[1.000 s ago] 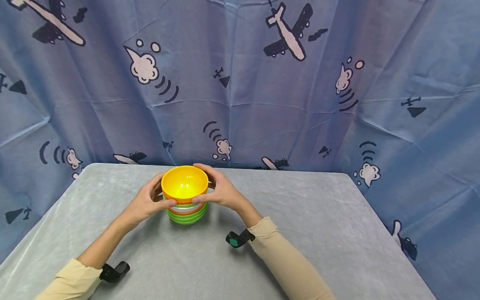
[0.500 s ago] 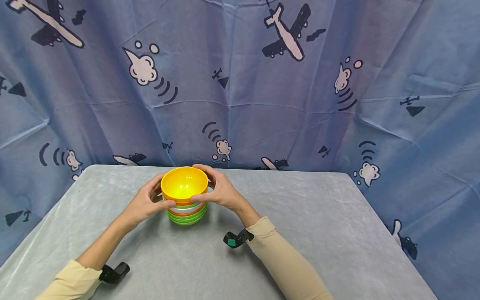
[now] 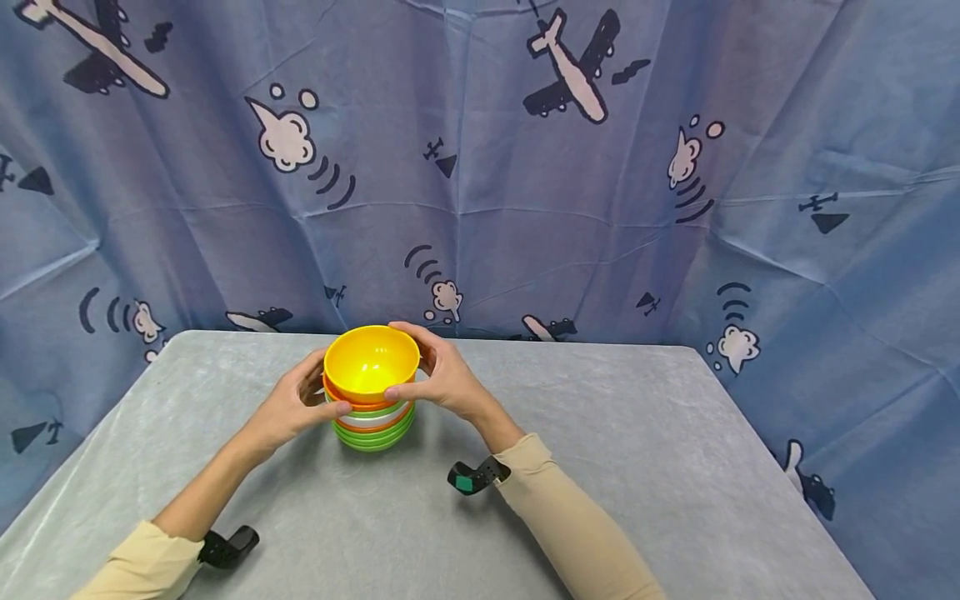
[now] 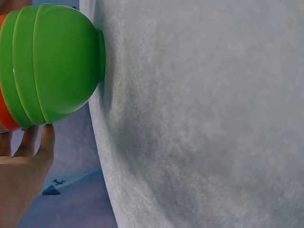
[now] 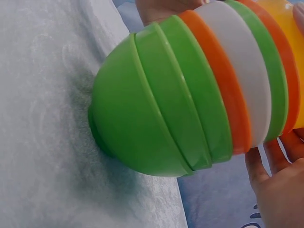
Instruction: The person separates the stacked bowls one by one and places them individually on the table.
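Observation:
A stack of nested bowls stands upright on the table, with several green bowls (image 3: 374, 437) at the bottom. Above them come an orange bowl, a white bowl (image 5: 240, 66), another green one and another orange one (image 5: 280, 52). The yellow bowl (image 3: 372, 362) tops the stack, its right side raised a little. My right hand (image 3: 447, 377) grips this yellow bowl, thumb on the front and fingers behind its far right side. From the left, my left hand (image 3: 292, 406) holds the upper stack with its thumb in front; its fingers show against the bowls in the left wrist view.
A pale grey cloth covers the table (image 3: 600, 467). Behind it hangs a blue curtain (image 3: 495, 167) printed with planes and clouds, close to the table's back edge. Black wrist cameras (image 3: 228, 546) sit on both forearms.
The yellow bowl has risen slightly and shifted right in my right hand, showing more of the orange rim beneath at the left. My left hand stays in place on the stack.

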